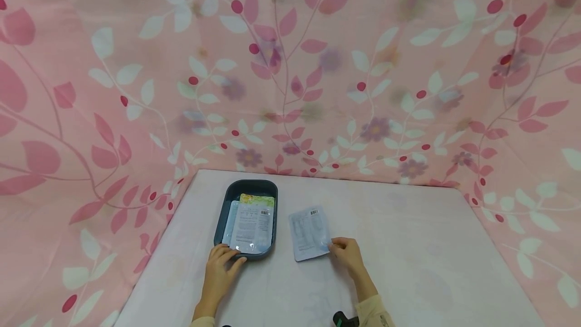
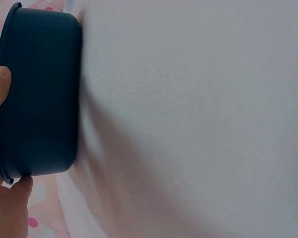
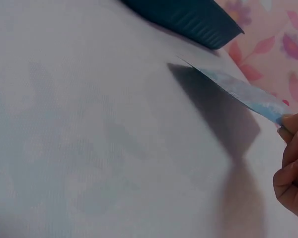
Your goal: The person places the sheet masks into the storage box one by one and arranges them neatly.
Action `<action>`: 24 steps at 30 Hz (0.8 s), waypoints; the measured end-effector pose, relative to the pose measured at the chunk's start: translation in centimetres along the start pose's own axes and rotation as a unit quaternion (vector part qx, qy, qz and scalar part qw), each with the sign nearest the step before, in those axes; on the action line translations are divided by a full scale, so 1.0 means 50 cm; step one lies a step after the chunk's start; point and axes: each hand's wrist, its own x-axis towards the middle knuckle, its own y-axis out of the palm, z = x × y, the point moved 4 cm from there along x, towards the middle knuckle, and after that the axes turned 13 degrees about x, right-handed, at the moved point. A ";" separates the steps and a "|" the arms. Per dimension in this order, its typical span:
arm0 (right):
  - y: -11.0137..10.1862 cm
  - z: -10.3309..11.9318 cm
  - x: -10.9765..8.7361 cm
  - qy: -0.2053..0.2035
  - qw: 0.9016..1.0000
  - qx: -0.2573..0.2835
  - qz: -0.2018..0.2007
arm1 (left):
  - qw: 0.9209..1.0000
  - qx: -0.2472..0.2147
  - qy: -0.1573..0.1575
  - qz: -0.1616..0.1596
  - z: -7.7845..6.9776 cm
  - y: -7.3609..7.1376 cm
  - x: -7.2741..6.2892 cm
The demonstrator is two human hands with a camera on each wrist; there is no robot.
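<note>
A dark teal tub [image 1: 236, 187] with rounded corners stands at the left of the table. My left hand [image 1: 218, 272] grips its near rim, with fingers over the edge; the left wrist view shows the tub's side wall [image 2: 42, 94] and fingertips at the rim. Inside lie flat sachets [image 1: 251, 226], the top one pale blue with a yellow-green band. To the tub's right, my right hand [image 1: 348, 255] pinches the near right corner of another pale blue sachet [image 1: 310, 233] with printed text and a barcode. In the right wrist view that sachet [image 3: 246, 94] hangs tilted above its shadow.
A white cloth [image 1: 408, 246] covers the table, whose far edge meets a pink curtain [image 1: 290, 90] with leaves and flowers. Curtain also runs along the left and right sides. A small black object [image 1: 345, 319] is by the right sleeve.
</note>
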 end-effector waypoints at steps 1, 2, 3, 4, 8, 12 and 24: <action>0.004 0.010 0.000 -0.006 1.000 0.004 0.002 | 1.000 0.000 0.001 -0.001 0.000 0.000 0.000; 0.007 0.021 0.000 -0.020 1.000 0.005 0.006 | 1.000 -0.001 0.001 -0.002 0.000 0.000 0.000; 0.009 0.033 0.000 -0.036 0.999 0.004 0.009 | 1.000 -0.001 0.001 -0.002 -0.001 0.000 0.000; 0.012 0.044 0.001 -0.051 0.999 0.003 0.014 | 1.000 -0.001 0.001 -0.002 -0.001 0.000 0.000; 0.021 0.098 -0.005 -0.095 0.995 -0.002 0.029 | 1.000 0.001 -0.003 0.001 0.000 0.001 -0.001; 0.030 0.170 -0.031 -0.139 0.989 -0.010 0.050 | 1.000 0.003 -0.006 0.007 0.002 0.004 -0.001; 0.079 0.276 -0.051 -0.193 0.977 0.021 0.085 | 1.000 0.003 -0.008 0.011 0.004 0.005 -0.002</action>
